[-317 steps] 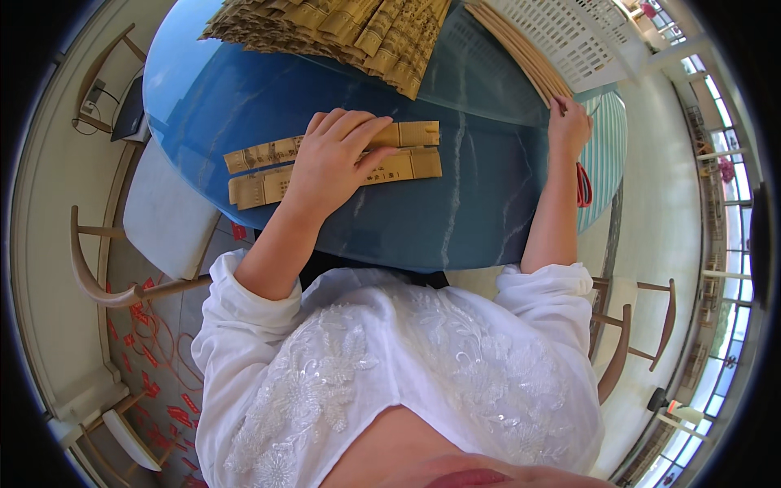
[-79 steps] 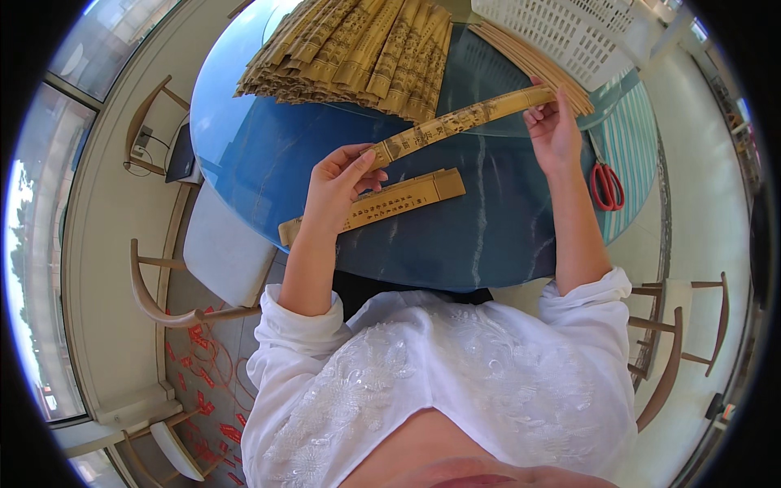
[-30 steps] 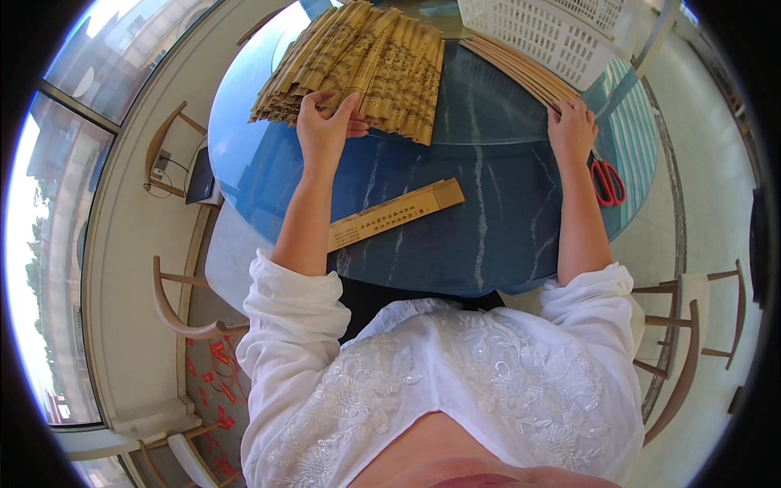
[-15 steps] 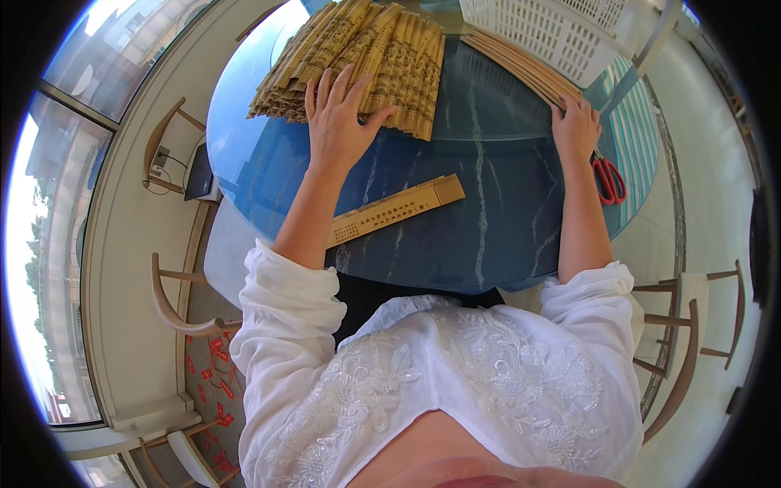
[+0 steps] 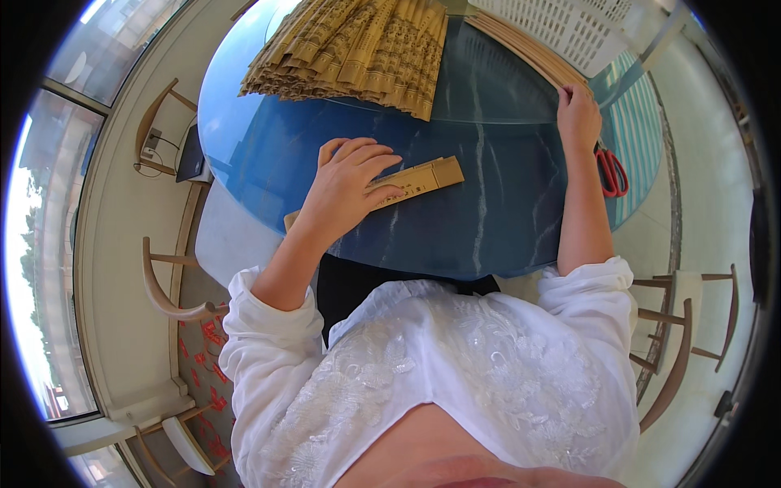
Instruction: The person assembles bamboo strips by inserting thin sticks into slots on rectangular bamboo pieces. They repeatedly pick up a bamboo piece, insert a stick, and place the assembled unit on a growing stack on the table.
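A folded tan paper strip (image 5: 435, 176) with dark print lies slantwise near the table's front. Over its left part is my left hand (image 5: 346, 185), fingers apart and slightly curled, covering much of the strip. Whether it touches the paper I cannot tell. My right hand (image 5: 580, 120) is closed at the near end of a bundle of thin wooden sticks (image 5: 521, 47); how many it pinches is hidden. Beyond my left hand, a thick stack of pleated, patterned tan paper (image 5: 350, 61) fans out on the table.
The round blue marbled table (image 5: 455, 236) has a raised glass disc on it. Red-handled scissors (image 5: 612, 172) lie beside my right forearm. A white perforated basket (image 5: 561, 28) stands at the far right. Wooden chairs (image 5: 675, 374) are on both sides.
My left hand has left the pleated paper stack and come nearer, over the folded strip. My right hand stays at the stick ends, its fingers now drawn closer together.
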`<state>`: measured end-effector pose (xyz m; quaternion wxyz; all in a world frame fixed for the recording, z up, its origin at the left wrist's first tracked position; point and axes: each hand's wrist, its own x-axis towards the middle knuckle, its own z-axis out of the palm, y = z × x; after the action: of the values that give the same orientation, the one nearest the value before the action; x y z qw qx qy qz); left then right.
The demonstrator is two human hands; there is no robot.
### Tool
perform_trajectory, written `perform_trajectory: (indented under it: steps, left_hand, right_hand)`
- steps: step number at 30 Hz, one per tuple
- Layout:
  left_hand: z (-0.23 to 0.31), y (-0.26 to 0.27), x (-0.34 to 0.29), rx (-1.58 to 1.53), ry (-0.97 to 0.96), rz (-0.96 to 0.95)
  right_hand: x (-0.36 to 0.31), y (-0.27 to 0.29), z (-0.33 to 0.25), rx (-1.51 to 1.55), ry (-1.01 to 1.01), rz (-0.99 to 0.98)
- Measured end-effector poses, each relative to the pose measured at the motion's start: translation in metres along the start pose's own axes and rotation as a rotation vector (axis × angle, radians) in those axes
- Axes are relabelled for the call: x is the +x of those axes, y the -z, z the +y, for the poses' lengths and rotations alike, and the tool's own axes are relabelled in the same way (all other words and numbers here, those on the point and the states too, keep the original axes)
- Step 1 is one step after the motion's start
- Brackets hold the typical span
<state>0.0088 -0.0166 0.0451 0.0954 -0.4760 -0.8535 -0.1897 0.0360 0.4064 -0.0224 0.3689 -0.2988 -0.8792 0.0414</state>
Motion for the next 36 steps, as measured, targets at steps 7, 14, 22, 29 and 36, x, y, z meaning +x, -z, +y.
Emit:
perform_trajectory:
  steps: [7,14,22,29,36]
  left_hand:
    - [0.001,-0.019,-0.036,-0.074,0.135,0.024]
    - [-0.004,-0.028,-0.044,-0.117,0.127,0.088]
    - [-0.003,-0.027,-0.049,-0.145,0.125,0.131]
    - [-0.007,-0.027,-0.050,-0.157,0.085,0.115]
    - [-0.004,-0.024,-0.045,-0.143,0.089,0.137]
  right_hand:
    - [0.005,0.017,-0.024,0.597,-0.187,-0.088]
    - [0.016,0.018,-0.020,1.380,-0.338,0.304]
    - [0.012,0.047,-0.026,1.819,-0.325,0.284]
    - [0.006,0.044,-0.033,2.060,-0.334,-0.116]
    - [0.002,0.042,-0.041,1.974,-0.359,-0.214]
